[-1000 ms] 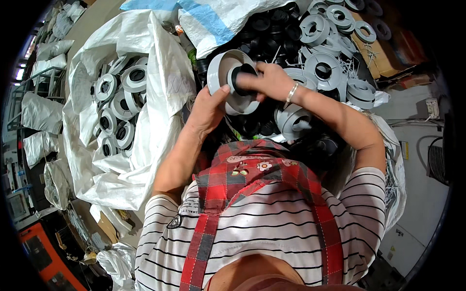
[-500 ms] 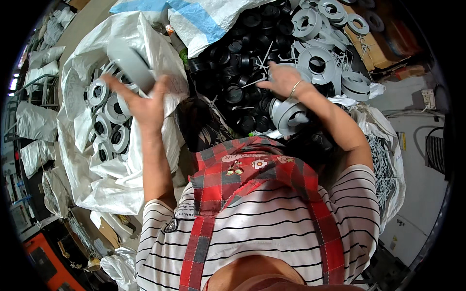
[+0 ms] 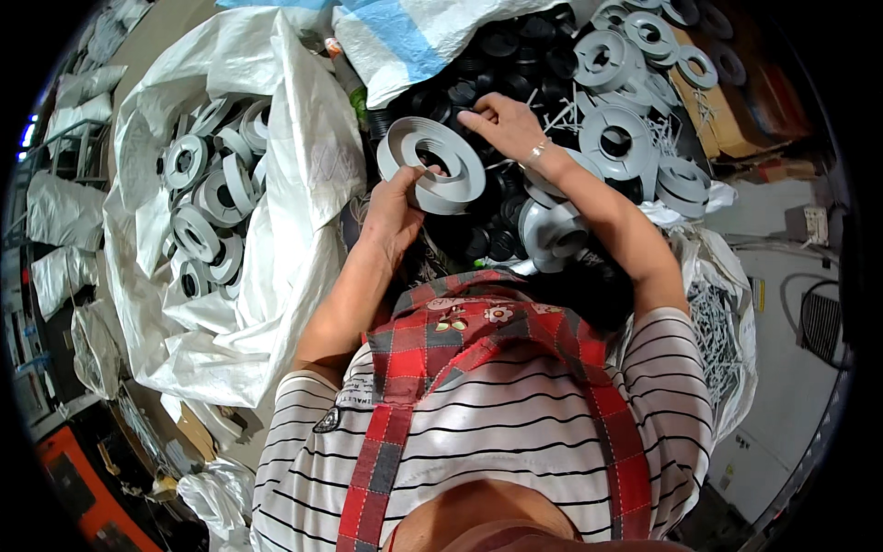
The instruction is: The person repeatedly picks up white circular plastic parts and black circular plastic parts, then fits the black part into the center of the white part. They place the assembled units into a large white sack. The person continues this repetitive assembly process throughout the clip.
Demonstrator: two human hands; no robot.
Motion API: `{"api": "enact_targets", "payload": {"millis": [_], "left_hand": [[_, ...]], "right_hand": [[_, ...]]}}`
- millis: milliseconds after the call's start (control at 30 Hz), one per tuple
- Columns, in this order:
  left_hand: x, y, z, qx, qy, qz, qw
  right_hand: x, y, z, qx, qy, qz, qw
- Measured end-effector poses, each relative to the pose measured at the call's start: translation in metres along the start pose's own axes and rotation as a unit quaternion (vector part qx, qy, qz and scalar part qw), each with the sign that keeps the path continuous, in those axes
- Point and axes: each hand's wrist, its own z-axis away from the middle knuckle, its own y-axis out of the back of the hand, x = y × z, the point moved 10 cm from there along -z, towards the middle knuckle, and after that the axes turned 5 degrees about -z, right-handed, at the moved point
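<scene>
My left hand [image 3: 397,207] grips a round grey plastic flange [image 3: 460,179] with a ridged collar, thumb on its rim and fingertips showing through the centre hole. It is held tilted above a heap of black ribbed plastic rings [image 3: 501,69]. Just right of the flange, my right hand [image 3: 508,129] hovers over the black heap with its fingers bent together; whatever is in its fingertips, if anything, is hidden. Below my right forearm lies another grey flange [image 3: 543,235]. More grey flanges [image 3: 614,140] are piled to the right, with thin pale plastic sticks [image 3: 563,115] scattered among them.
At left stands a wide-mouthed white woven sack [image 3: 152,313] containing several grey flanges. A white-and-blue sack [image 3: 391,41] lies over the heap's far left. A cardboard box [image 3: 727,129] is far right, and a bag of thin grey sticks [image 3: 713,322] stands beside my right arm.
My left hand moved right from over the white sack, where a blurred grey part was beside its spread fingers. It now holds a grey flange. My right hand shifted slightly left and away.
</scene>
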Motion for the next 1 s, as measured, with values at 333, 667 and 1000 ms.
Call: {"api": "enact_targets", "payload": {"millis": [333,667,1000], "left_hand": [[0.021,-0.002,0.007,0.063,-0.141,-0.103,0.983],[0.005,-0.068,0.024,-0.105,-0.075,-0.055,0.990],[0.003,-0.070,0.050,-0.133,-0.013,-0.129,0.983]], "right_hand": [[0.060,-0.009,-0.032,0.051,0.007,0.317,0.947],[-0.050,0.019,0.065,-0.030,0.121,0.076,0.989],[-0.105,-0.002,0.117,-0.189,0.282,0.299,0.892]]}}
